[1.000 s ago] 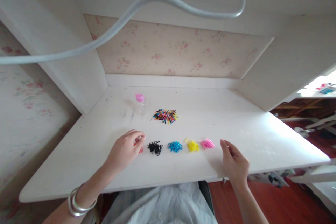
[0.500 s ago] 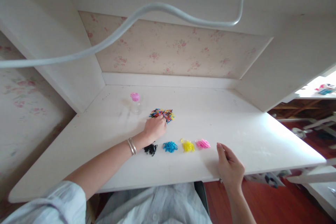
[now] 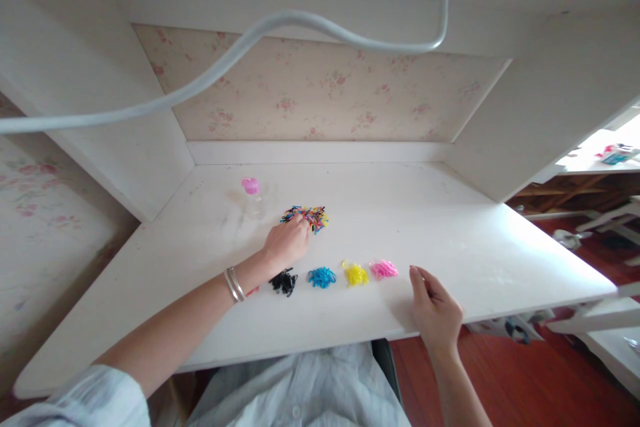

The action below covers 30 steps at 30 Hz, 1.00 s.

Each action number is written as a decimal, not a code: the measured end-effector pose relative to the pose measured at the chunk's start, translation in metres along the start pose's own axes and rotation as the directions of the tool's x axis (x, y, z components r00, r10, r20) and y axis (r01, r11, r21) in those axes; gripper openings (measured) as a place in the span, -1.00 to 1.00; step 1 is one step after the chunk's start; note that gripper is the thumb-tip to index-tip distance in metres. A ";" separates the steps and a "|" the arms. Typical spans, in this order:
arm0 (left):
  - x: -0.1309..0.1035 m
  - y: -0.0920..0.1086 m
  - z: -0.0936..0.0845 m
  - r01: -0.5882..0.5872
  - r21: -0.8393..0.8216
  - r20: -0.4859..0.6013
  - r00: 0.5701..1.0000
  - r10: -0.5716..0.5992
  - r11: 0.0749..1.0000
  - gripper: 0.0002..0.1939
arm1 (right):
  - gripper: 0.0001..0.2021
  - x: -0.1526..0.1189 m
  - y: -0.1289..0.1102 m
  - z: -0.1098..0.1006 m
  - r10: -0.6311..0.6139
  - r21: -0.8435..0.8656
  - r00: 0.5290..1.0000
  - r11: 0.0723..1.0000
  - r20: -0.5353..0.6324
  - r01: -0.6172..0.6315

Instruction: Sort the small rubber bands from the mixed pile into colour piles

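White desk (image 3: pixel 450 213) bears the mixed pile (image 3: pixel 318 219), small bands in black, blue, yellow, red and orange tangled together. My left hand (image 3: pixel 287 242) is at the near left side of that pile, its back turned up, its fingers bent down and narrowed toward their tips. The fingertips are at the bands; I cannot tell whether they pinch one. Two silver bangles (image 3: pixel 234 285) circle that wrist, nearer me than the pile.

My right hand (image 3: pixel 439 310) is well apart from the mixed pile, to its right and nearer me. Its fingers are curled in, with the thumb drawn up to the forefinger; whether anything thin is held there I cannot tell.

On my side of the mixed pile runs a row of single colours. Red bands (image 3: pixel 253 291) lie farthest to its left, mostly hidden by my left wrist. Black bands (image 3: pixel 283 283) are nearer me and slightly left of it, blue bands (image 3: pixel 321 277) almost straight in front of it, yellow bands (image 3: pixel 357 274) to its right, and pink bands (image 3: pixel 384 269) farther right, just beside the yellow.

Left of the mixed pile, a little beyond it, is a clear bottle (image 3: pixel 257 205) with a pink lid (image 3: pixel 251 185). Floral wallpaper (image 3: pixel 300 93) rises behind the pile.
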<state>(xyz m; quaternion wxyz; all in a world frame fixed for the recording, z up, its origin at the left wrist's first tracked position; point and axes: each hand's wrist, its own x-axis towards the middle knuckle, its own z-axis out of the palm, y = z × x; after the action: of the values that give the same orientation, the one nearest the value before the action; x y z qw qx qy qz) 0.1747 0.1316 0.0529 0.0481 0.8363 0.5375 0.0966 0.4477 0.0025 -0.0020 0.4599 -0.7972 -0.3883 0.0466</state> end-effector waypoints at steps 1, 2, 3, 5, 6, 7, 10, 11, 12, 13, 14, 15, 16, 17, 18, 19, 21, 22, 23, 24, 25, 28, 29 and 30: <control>-0.004 0.000 -0.005 -0.013 -0.013 0.000 1.000 0.013 1.000 -0.66 | -0.50 0.000 0.000 0.000 0.005 0.000 1.000 1.000 0.005 -0.005; -0.008 0.000 -0.009 -0.030 -0.028 0.004 1.000 0.030 0.999 -0.67 | -0.51 0.000 0.000 0.000 0.010 0.001 1.000 1.000 0.011 -0.010; -0.012 0.002 -0.012 -0.052 -0.046 0.010 0.999 0.053 0.998 -0.68 | -0.51 0.000 0.001 0.001 0.013 0.000 1.000 1.000 0.015 -0.013; -0.019 0.007 -0.017 -0.111 -0.088 0.033 0.993 0.114 0.990 -0.71 | -0.51 0.000 0.002 0.002 0.017 -0.004 1.000 1.000 0.020 -0.017; -0.021 0.011 -0.018 -0.144 -0.111 0.046 0.988 0.150 0.983 -0.72 | -0.51 0.001 0.002 0.002 0.017 -0.006 1.000 1.000 0.021 -0.017; -0.023 0.015 -0.019 -0.178 -0.133 0.062 0.980 0.188 0.975 -0.73 | -0.51 0.001 0.003 0.003 0.014 -0.006 1.000 1.000 0.020 -0.014; -0.020 0.028 -0.016 -0.264 -0.187 0.117 0.950 0.288 0.946 -0.75 | -0.48 0.001 0.003 0.003 -0.011 0.001 1.000 1.000 0.014 0.011; -0.017 0.033 -0.014 -0.282 -0.198 0.135 0.941 0.311 0.939 -0.76 | -0.47 0.001 0.003 0.003 -0.019 0.002 1.000 1.000 0.012 0.019; -0.013 0.036 -0.011 -0.296 -0.205 0.153 0.932 0.329 0.933 -0.76 | -0.46 0.001 0.003 0.003 -0.024 0.000 1.000 1.000 0.010 0.024; -0.009 0.040 -0.009 -0.307 -0.211 0.169 0.924 0.344 0.928 -0.77 | -0.46 0.001 0.003 0.002 -0.026 -0.002 1.000 1.000 0.013 0.026; -0.005 0.044 -0.006 -0.316 -0.213 0.182 0.917 0.355 0.924 -0.77 | -0.46 0.001 0.002 0.002 -0.024 -0.004 1.000 1.000 0.016 0.024; -0.002 0.047 -0.004 -0.323 -0.214 0.192 0.912 0.363 0.922 -0.77 | -0.47 0.001 0.002 0.001 -0.022 -0.005 1.000 1.000 0.020 0.022; 0.002 0.050 -0.001 -0.328 -0.214 0.202 0.907 0.370 0.920 -0.77 | -0.47 0.001 0.002 0.001 -0.021 -0.003 0.999 1.000 0.024 0.021; 0.005 0.053 0.001 -0.333 -0.212 0.210 0.903 0.376 0.919 -0.77 | -0.47 0.001 0.002 0.001 -0.020 0.000 0.999 1.000 0.029 0.020; 0.007 0.056 0.003 -0.337 -0.211 0.219 0.899 0.380 0.918 -0.77 | -0.47 0.001 0.002 0.001 -0.021 0.003 0.999 1.000 0.034 0.021; 0.009 0.058 0.005 -0.340 -0.208 0.226 0.896 0.383 0.917 -0.76 | -0.47 0.001 0.002 0.001 -0.021 0.005 0.999 1.000 0.036 0.021; 0.012 0.062 0.007 -0.343 -0.204 0.239 0.891 0.386 0.917 -0.77 | -0.48 0.001 0.003 0.001 -0.020 0.007 0.999 1.000 0.037 0.019; 0.012 0.062 0.008 -0.343 -0.202 0.242 0.890 0.386 0.917 -0.77 | -0.48 0.001 0.004 0.002 -0.018 0.007 0.999 1.000 0.034 0.018; 0.013 0.063 0.009 -0.342 -0.200 0.244 0.890 0.384 0.918 -0.77 | -0.48 0.001 0.004 0.002 -0.017 0.006 0.999 1.000 0.032 0.017; 0.014 0.063 0.009 -0.340 -0.199 0.244 0.891 0.382 0.919 -0.78 | -0.48 0.001 0.005 0.002 -0.017 0.007 0.999 1.000 0.030 0.017; 0.014 0.062 0.010 -0.338 -0.199 0.242 0.893 0.380 0.920 -0.78 | -0.49 0.001 0.005 0.002 -0.019 0.008 0.999 1.000 0.028 0.019; 0.015 0.059 0.009 -0.333 -0.211 0.222 0.899 0.377 0.919 -0.80 | -0.50 0.000 0.004 0.002 -0.025 0.018 0.999 1.000 0.024 0.024; 0.015 0.057 0.008 -0.332 -0.218 0.208 0.903 0.376 0.918 -0.80 | -0.50 0.000 0.004 0.002 -0.024 0.023 0.999 0.999 0.025 0.023; 0.014 0.054 0.006 -0.331 -0.228 0.189 0.908 0.375 0.916 -0.80 | -0.50 0.000 0.004 0.002 -0.021 0.027 0.999 0.999 0.027 0.020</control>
<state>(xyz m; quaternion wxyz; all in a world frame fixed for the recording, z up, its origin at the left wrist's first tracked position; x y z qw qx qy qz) 0.2300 0.1220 0.0589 0.1711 0.9169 0.3559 0.0576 0.4489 0.0030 -0.0061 0.4656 -0.7863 -0.4020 0.0580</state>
